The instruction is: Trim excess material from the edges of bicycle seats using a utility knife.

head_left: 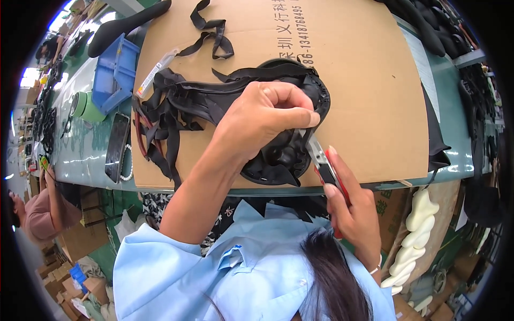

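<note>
A black bicycle saddle (281,152) lies underside up on a cardboard sheet, its wide end to the right and its narrow nose to the left. Thin black covering material is folded over its rim. My left hand (259,115) reaches across it, thumb and forefinger pinched together at the rim of the wide end; a bit of black edge seems to be between them. In my right hand (350,211) is a red-handled utility knife (327,167). Its metal tip points up-left at the rim, just below my left fingertips. The exact contact is hidden.
Black fabric strips (170,142) and red-handled pliers (140,131) lie by the saddle's nose. Farther left are a blue bin (113,75), a green tape roll (88,107) and a phone (117,145). The cardboard (375,107) covers the tabletop. Another person (45,214) works at left.
</note>
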A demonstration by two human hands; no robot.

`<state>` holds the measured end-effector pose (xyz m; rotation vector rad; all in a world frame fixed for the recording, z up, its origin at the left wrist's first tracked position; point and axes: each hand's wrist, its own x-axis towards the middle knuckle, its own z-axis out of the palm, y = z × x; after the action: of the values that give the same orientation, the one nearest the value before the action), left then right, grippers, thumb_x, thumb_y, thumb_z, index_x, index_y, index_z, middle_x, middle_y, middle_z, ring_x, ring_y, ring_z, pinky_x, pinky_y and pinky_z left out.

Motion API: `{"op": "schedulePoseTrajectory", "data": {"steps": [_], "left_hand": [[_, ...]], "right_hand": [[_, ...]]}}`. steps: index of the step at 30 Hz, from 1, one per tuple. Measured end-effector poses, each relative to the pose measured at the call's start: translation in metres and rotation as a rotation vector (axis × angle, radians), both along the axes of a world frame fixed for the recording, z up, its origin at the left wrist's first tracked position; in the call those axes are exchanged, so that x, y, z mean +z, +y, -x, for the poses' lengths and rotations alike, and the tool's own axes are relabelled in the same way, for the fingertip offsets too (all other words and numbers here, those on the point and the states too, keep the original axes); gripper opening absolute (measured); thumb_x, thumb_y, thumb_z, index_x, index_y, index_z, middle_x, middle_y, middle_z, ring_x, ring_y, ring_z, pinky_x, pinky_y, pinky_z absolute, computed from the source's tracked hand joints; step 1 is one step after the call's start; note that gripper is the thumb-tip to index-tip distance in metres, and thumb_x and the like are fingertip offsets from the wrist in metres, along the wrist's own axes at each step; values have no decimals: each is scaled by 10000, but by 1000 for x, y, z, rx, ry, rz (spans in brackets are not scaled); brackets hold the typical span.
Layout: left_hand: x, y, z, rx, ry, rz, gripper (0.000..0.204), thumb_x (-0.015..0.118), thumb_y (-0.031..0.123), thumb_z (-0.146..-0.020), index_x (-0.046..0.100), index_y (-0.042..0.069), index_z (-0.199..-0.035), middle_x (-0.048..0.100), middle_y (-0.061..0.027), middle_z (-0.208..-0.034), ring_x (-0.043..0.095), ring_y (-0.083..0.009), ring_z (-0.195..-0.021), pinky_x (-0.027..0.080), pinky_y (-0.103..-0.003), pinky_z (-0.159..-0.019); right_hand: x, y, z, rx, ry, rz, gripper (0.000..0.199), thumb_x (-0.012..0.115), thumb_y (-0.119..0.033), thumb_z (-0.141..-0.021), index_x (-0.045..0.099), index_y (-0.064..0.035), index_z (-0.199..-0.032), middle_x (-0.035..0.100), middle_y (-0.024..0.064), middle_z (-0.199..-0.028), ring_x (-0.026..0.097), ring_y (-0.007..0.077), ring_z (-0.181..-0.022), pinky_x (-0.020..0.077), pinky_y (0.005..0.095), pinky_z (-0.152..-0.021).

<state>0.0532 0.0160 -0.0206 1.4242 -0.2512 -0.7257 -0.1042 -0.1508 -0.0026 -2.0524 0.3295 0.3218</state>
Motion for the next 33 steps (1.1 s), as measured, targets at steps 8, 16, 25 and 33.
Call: {"op": "schedulePoseTrajectory", "data": {"steps": [8,16,25,33], "left_hand": [[-22,-6,-17,398,136,918,130,706,120,-815,634,15,-786,588,19,-805,535,-90,-815,416,-232,-803],[-7,33,-85,48,-345,-143,167,703,192,-842,647,37,-872,627,-77,-1187,563,-148,-1064,391,-266,-950],[18,57,44,362,-684,-61,115,618,144,-931,565,43,-945,551,-61,-928,556,-147,-911,403,-284,-865],[46,43,-28,445,-631,374,181,472,255,-1019,469,75,-1026,449,7,-730,362,-60,-578,303,-201,-484]], "right_hand": [[-5,27,40,-78,-114,52,550,585,-112,-911,420,-96,-1435,683,204,-949,651,331,-617,483,355,-532],[5,-17,-14,159,-407,530,549,631,-112,-860,509,-199,-1388,660,148,-760,643,332,-629,490,396,-576],[25,-89,-114,798,-199,191,538,640,-10,-827,548,-116,-1347,664,83,-1196,589,203,-647,506,312,-639],[36,-63,-87,824,-90,426,570,658,-50,-800,542,-148,-1350,671,158,-1079,657,355,-816,521,380,-712]]}}
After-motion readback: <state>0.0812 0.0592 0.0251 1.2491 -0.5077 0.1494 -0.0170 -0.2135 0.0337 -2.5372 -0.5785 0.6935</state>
